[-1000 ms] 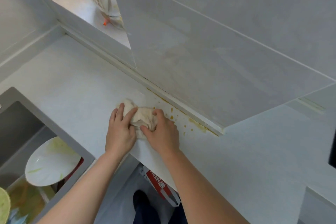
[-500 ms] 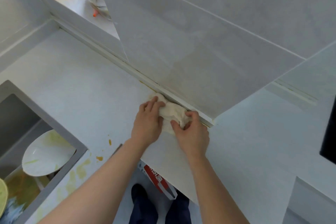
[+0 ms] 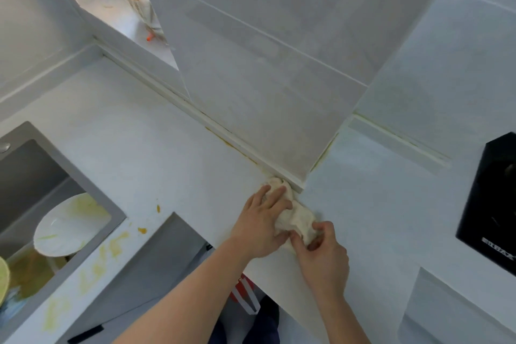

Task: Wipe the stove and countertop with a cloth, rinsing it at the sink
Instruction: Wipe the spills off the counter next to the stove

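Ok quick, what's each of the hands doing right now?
Left hand: fingers fairly straight, pressing the cloth onto the countertop.
Right hand: fingers curled, pinching the cloth's near end.

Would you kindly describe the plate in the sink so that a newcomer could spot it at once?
Start at the grey rectangular steel sink sunk into the white countertop at the far left. Leaning inside it is a round white plate smeared with yellow-green sauce along its upper rim. Its neighbour, at the left edge, is green rather than white.
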Demonstrator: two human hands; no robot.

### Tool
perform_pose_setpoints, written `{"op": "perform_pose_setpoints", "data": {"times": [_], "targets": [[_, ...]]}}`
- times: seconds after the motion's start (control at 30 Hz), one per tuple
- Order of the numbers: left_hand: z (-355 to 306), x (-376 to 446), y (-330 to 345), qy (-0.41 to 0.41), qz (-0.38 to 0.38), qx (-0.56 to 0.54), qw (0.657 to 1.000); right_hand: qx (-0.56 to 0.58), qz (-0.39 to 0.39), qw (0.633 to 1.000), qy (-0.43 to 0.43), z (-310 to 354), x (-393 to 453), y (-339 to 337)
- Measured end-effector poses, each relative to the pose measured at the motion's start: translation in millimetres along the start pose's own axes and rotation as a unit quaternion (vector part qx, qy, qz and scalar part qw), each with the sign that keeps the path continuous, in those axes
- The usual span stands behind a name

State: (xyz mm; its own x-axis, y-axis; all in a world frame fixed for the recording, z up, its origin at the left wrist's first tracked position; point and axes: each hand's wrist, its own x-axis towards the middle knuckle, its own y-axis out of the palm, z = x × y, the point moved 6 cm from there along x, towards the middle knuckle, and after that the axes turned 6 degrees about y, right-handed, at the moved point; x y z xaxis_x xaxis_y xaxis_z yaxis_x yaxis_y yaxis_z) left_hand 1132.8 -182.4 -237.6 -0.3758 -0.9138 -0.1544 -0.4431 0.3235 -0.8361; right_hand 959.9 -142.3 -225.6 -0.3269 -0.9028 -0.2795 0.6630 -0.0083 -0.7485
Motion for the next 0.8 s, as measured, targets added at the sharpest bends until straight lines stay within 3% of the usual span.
{"op": "perform_pose_setpoints", "data": {"times": [0.3,0.6,0.8], "targets": [[-35,5,3,-0.011,0.01,0.111,0.994,0.007,0.018,1.0,-0.007,-8,-1,-17],[83,-59,-61,-0.169,-0.083,0.135,0.973,-0.031,0.092,0.984,-0.147,106,-7,84],[128,-155,-61,-0.219,-0.051,0.2,0.954,-0.107,0.164,0.955,-0.221,173,-20,161]]}}
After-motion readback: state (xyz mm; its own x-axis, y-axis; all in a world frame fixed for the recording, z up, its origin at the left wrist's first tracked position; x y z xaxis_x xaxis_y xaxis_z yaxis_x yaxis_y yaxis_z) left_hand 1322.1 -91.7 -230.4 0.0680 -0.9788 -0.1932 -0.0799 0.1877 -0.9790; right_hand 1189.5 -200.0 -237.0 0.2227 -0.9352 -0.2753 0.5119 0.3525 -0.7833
